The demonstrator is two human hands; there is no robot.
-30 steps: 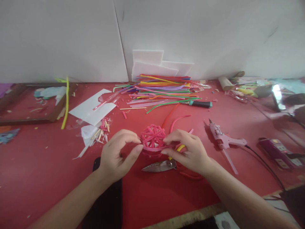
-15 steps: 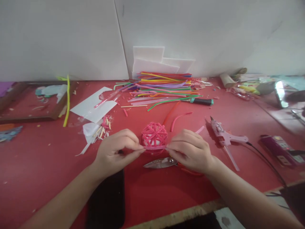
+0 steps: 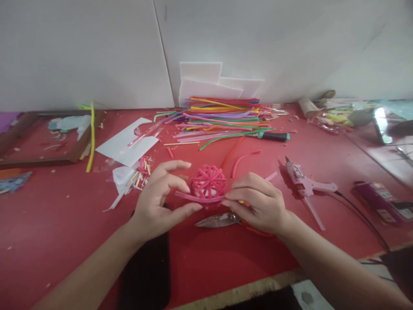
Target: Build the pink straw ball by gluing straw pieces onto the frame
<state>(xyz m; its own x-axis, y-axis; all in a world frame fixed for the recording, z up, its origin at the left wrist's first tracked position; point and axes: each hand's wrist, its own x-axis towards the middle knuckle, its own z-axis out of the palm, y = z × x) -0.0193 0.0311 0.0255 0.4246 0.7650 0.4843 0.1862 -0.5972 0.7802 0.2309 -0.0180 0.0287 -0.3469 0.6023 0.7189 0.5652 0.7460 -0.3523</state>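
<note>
A ball of crisscrossed pink strips sits on the red table between my hands, with something whitish showing inside. My right hand pinches one end of a pink strip, which crosses in front of the ball. My left hand is open, thumb and fingers apart around the strip's free left end. Just below the ball lie scissors, their metal blades pointing left and their orange handles partly under my right hand.
Colourful strips are heaped at the back near a teal-and-black cutter. A pink glue gun with its cord lies to the right. A dark phone lies under my left forearm; white paper and scraps lie left.
My left hand has let go of the strip's left end and spread its fingers, shifting slightly upward. My right hand still pinches its end; the ball stays put.
</note>
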